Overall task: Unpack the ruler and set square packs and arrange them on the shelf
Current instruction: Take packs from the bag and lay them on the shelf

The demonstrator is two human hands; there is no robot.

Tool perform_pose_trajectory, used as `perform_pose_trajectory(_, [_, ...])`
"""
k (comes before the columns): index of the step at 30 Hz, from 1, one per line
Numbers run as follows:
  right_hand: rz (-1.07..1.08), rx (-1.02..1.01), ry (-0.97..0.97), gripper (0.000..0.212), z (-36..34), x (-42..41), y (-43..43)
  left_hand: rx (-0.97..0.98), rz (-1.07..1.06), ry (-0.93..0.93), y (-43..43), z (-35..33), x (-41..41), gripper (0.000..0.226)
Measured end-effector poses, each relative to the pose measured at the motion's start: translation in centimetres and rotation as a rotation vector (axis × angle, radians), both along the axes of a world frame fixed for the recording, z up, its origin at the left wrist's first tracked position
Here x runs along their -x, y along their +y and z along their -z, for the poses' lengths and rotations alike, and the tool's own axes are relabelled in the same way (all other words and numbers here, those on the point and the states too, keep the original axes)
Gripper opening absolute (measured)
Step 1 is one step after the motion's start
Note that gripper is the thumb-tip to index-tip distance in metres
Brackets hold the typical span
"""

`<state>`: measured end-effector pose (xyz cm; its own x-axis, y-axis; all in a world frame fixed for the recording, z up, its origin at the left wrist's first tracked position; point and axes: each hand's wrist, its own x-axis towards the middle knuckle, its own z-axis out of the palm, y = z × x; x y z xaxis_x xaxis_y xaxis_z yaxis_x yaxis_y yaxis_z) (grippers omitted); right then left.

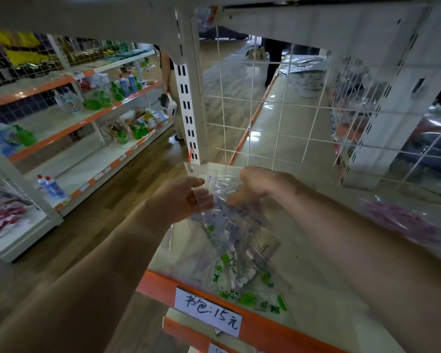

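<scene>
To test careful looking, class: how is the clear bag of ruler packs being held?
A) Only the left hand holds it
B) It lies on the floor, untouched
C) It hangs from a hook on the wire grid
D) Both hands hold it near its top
D: the left hand and the right hand both grip the clear bag near its top, over the shelf.

Bare left forearm [99, 263] at 7 o'clock, bare right forearm [354, 238] at 4 o'clock; left hand [183, 197] and right hand [257, 184] likewise bare.
</scene>
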<state>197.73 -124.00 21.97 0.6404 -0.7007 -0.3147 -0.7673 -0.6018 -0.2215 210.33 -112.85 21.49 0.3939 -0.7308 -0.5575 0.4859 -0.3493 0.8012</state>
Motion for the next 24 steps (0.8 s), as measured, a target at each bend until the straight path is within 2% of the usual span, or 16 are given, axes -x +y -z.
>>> perform_pose_trajectory(3, [0.032,-0.077,-0.023,0.053,0.0,0.0,-0.2,-0.001,-0.001,0.001,0.1,0.0,0.0,0.006])
perform_pose_trajectory(8, [0.080,-0.139,-0.068,0.054,0.1,0.8,-0.6,0.008,-0.016,0.015,0.6,0.0,-0.2,0.005])
perform_pose_trajectory(11, [0.092,-0.207,-0.200,0.032,0.4,1.6,-1.1,0.013,-0.011,0.024,0.8,-0.2,-0.3,0.005])
perform_pose_trajectory(14, [0.155,-0.351,-0.433,0.010,0.3,2.9,-1.1,0.027,-0.006,0.033,0.9,-0.3,-0.4,0.007])
perform_pose_trajectory(18, [0.145,-0.439,-0.461,0.002,-0.6,4.1,-1.0,0.060,0.020,0.041,0.8,-0.3,0.0,0.009])
perform_pose_trajectory(20, [0.178,-0.427,-0.485,0.011,-1.2,4.3,-1.1,0.084,0.018,0.049,0.7,-0.6,0.3,0.010])
perform_pose_trajectory(22, [0.225,-0.435,-0.570,0.016,-1.9,4.1,-1.0,0.137,0.005,0.084,0.5,-0.9,0.8,0.011])
perform_pose_trajectory(24, [0.227,-0.464,-0.670,0.006,-2.4,3.4,-0.3,0.192,0.033,0.122,0.3,-1.3,1.4,0.010])
